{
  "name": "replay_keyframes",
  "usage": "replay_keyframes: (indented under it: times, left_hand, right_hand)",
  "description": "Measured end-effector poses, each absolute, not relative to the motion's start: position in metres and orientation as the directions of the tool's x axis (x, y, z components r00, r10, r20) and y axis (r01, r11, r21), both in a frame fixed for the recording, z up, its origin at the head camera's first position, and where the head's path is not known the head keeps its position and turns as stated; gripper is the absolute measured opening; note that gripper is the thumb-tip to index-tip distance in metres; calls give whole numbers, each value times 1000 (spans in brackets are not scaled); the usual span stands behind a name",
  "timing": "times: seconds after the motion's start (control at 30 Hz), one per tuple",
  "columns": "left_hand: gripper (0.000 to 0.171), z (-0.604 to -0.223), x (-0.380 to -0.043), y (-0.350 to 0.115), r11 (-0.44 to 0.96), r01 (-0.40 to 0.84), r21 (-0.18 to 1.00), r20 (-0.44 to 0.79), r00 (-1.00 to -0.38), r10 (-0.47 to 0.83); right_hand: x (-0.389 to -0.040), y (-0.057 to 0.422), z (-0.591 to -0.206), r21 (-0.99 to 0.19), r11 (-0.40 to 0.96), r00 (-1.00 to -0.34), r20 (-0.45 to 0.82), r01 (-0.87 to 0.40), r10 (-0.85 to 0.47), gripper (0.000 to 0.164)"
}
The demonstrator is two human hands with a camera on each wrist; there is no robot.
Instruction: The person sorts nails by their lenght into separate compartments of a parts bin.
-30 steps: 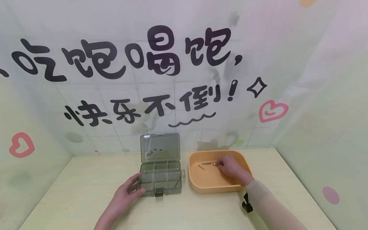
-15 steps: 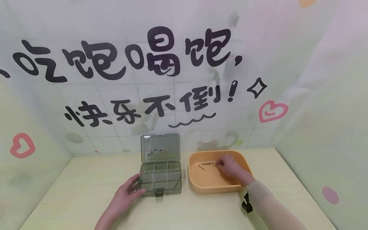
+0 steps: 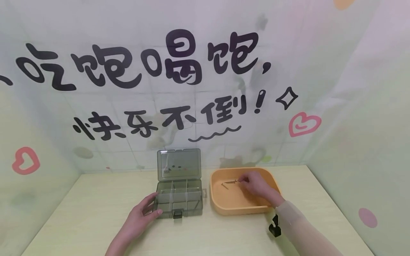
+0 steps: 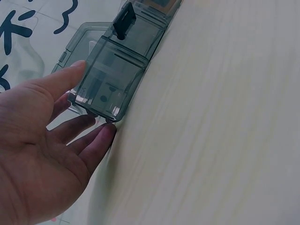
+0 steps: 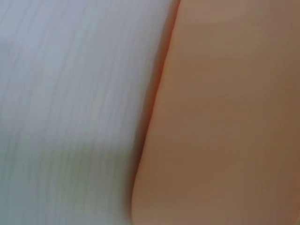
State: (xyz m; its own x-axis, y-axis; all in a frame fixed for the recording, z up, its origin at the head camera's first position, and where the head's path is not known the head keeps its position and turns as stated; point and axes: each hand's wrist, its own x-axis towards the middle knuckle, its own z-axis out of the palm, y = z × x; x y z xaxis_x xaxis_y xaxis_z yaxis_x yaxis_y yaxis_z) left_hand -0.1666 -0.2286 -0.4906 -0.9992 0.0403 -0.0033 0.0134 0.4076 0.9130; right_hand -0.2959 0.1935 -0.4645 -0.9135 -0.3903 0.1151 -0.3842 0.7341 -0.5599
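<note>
At left, the left hand point(image 3: 139, 217) holds the divided box point(image 3: 193, 212) by its near left corner, thumb at the front edge, the lid point(image 3: 179, 164) standing up at the far side. To the right sits the orange tray point(image 3: 240, 212), with screws point(image 3: 225, 186) lying in its far left part. Over them the right hand point(image 3: 258, 185) has its fingertips drawn narrow beside the screws — whether one is pinched, I cannot tell. The step in hand looks like picking up a screw; the next move calls for a firm fingertip grip. The left wrist view shows fingers under the box's end, hidden from the head view — the right wrist view, blurred, misses hand and screws.
</note>
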Motion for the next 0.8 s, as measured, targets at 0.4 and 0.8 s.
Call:
replay_keyframes:
  times: [0.4, 0.8]
  left_hand:
    - [67, -492, -167, -229, 407, 11, 914, -5, -999, 39]
    - [67, -491, -167, -228, 397, 10, 918, -6, -999, 39]
  right_hand:
    - [-286, 182, -448, -591, 663, -872, 162, -460, -462, 10]
    - [-280, 154, -440, -639, 574, -831, 202, -512, -518, 9]
